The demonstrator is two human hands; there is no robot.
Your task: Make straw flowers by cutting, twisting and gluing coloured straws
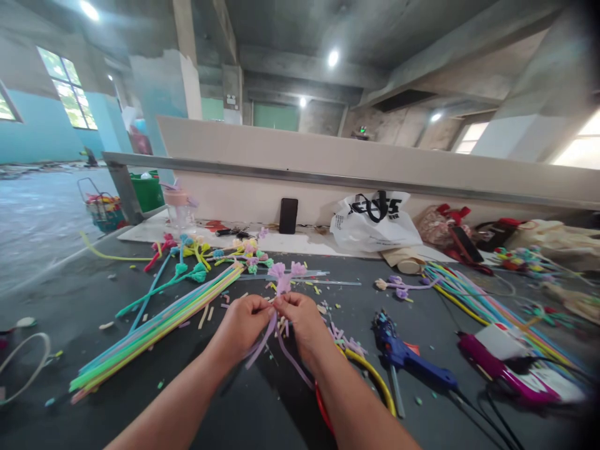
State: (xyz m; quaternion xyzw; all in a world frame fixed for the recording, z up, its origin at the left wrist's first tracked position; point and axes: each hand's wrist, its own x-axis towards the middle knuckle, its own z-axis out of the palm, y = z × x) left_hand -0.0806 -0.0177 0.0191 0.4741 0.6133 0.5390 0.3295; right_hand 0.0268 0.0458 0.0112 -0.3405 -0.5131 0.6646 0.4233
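Observation:
My left hand [244,322] and my right hand [302,319] meet over the dark table [94,294]. Both pinch a lilac pipe-cleaner flower [284,278]. Its pink and purple loops stand up just above my fingertips. Its long stems [262,344] trail down between my wrists. A bundle of long coloured pipe cleaners [154,328] lies to the left of my left hand. Finished pipe-cleaner flowers [197,256] lie beyond that bundle.
A blue glue gun [403,353] lies right of my right arm, and a purple glue gun [497,369] further right. More coloured pipe cleaners [473,297] fan out at right. At the back stand a white plastic bag [372,222], a black phone [288,215] and a partition wall [328,162].

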